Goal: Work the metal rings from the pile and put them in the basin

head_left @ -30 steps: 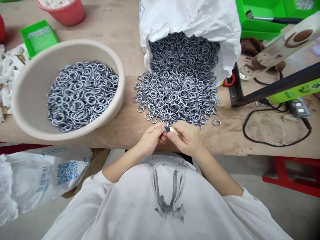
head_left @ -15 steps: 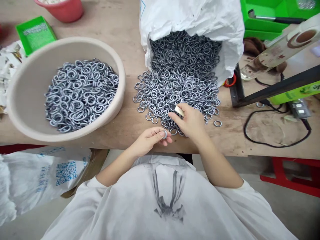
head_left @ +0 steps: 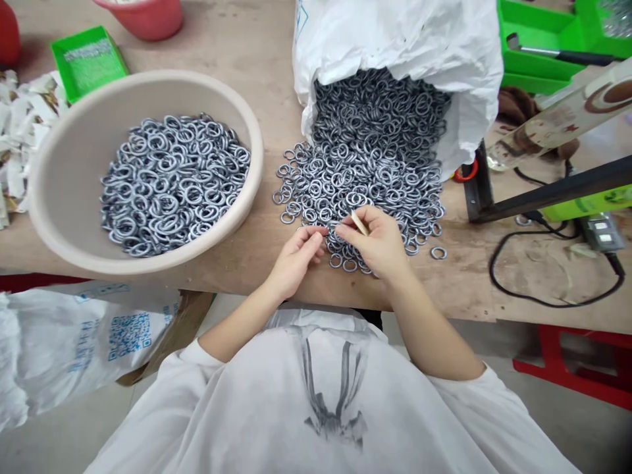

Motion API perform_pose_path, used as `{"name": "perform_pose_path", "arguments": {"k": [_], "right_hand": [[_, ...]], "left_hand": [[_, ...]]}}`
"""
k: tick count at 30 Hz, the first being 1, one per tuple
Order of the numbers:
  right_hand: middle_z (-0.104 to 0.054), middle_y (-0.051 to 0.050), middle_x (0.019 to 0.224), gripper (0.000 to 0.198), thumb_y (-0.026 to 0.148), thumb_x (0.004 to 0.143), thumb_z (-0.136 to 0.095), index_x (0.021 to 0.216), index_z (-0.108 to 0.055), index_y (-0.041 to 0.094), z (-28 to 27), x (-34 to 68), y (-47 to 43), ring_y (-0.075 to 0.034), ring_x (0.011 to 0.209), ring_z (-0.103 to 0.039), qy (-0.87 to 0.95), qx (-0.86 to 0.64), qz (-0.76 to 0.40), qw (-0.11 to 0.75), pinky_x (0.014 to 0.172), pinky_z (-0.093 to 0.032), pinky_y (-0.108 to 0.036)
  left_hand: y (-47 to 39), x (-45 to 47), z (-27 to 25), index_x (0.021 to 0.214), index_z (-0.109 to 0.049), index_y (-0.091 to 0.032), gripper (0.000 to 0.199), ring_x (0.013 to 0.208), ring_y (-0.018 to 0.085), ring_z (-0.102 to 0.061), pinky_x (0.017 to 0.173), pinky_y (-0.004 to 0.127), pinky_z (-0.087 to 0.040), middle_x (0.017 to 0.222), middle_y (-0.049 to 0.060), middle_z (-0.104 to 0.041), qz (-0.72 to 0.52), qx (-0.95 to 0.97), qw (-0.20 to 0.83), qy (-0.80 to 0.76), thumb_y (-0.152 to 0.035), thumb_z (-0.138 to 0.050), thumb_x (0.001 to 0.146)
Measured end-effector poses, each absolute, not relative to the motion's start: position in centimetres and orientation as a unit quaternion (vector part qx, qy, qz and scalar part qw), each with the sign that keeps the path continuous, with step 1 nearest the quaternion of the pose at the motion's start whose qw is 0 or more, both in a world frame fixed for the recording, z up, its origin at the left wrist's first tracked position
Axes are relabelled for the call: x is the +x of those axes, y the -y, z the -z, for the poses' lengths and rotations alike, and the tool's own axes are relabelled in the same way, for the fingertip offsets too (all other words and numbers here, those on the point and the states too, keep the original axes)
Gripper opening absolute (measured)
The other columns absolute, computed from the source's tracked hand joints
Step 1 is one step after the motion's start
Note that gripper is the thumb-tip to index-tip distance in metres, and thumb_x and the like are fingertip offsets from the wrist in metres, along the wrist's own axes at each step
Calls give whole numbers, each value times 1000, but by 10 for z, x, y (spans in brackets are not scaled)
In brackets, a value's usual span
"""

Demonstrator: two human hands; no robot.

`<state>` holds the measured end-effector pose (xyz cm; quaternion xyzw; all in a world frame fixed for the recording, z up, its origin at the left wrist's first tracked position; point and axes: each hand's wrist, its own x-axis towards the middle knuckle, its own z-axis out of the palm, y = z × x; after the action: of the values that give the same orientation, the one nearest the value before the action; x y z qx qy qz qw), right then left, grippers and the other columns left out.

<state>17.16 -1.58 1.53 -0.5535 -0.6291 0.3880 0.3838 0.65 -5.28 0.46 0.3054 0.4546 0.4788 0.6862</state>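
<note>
A heap of grey metallic-looking rings (head_left: 340, 174) spills from the mouth of a white sack (head_left: 395, 39) onto the table. At its near edge, my left hand (head_left: 296, 260) has thumb and fingers drawn together. Whatever lies between those fingertips cannot be made out. My right hand (head_left: 378, 240) is closed around a small cream-coloured flat tool (head_left: 359, 222), held over the front of the heap. The fingertips of both hands are close together. To the left, a large beige basin (head_left: 64, 197) holds many more such rings (head_left: 172, 178).
Green trays (head_left: 538, 26) and a brush-like tool with a dark handle (head_left: 582, 57) sit at the back right. A black metal frame (head_left: 553, 191) and a looped cable (head_left: 494, 270) occupy the right side. Beyond the basin are a small green tray (head_left: 89, 62) and a red tub (head_left: 153, 18).
The left hand has moved up toward the heap, and the ring seen in its fingers earlier no longer shows. The cream tool has turned in the right hand. The whole view has shifted slightly.
</note>
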Motion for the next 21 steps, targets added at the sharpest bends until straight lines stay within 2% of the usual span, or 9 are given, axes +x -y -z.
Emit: {"name": "perform_pose_path", "arguments": {"k": [2,4,6,11,15,18,21], "right_hand": [[-63,1,74,28,44,76,-76,80,-60,21,-13,164,33,-15,65,-57,544,-522,-481,447,62,-46,-29],[-62,3,71,31,44,73,-80,77,-58,22,-11,159,46,-14,63,-57,501,-510,-516,472,62,-47,-29],[-60,3,70,32,42,70,-83,76,-59,22,-13,159,53,-13,63,-56,501,-501,-520,477,62,-48,-28],[-64,0,83,35,46,72,-81,95,-68,23,-21,168,50,-13,68,-58,537,-444,-542,469,60,-51,-27],[-60,2,76,36,51,74,-79,91,-64,23,-17,164,49,-12,55,-55,515,-430,-573,471,50,-48,-26],[-54,4,66,34,56,85,-66,81,-59,22,-12,165,47,-11,51,-49,519,-454,-539,484,49,-42,-26],[-49,3,62,39,54,93,-54,73,-56,21,-16,174,48,-11,54,-43,606,-470,-447,461,53,-37,-26]], "left_hand": [[53,19,-4,91,-64,-18,36,68,9,-51,60,20,-43,78,-1,-56,-498,322,676,-436,-51,-72,80],[54,27,-5,82,-58,-18,40,66,9,-48,60,21,-43,73,-2,-52,-515,330,671,-420,-56,-72,79],[55,30,-7,76,-54,-18,43,64,9,-46,61,21,-42,70,-3,-50,-522,339,665,-413,-57,-71,79],[58,27,-10,79,-59,-17,43,63,9,-46,60,21,-42,73,-1,-53,-478,362,697,-393,-58,-70,80],[62,29,-10,82,-60,-16,45,57,8,-45,52,20,-40,70,-1,-53,-453,319,737,-388,-60,-69,79],[63,29,-12,71,-52,-16,46,52,6,-39,45,17,-32,62,-3,-46,-441,309,755,-374,-56,-71,79],[63,26,-17,70,-47,-16,47,48,4,-30,40,14,-24,61,-5,-40,-440,291,763,-373,-54,-75,77]]}}
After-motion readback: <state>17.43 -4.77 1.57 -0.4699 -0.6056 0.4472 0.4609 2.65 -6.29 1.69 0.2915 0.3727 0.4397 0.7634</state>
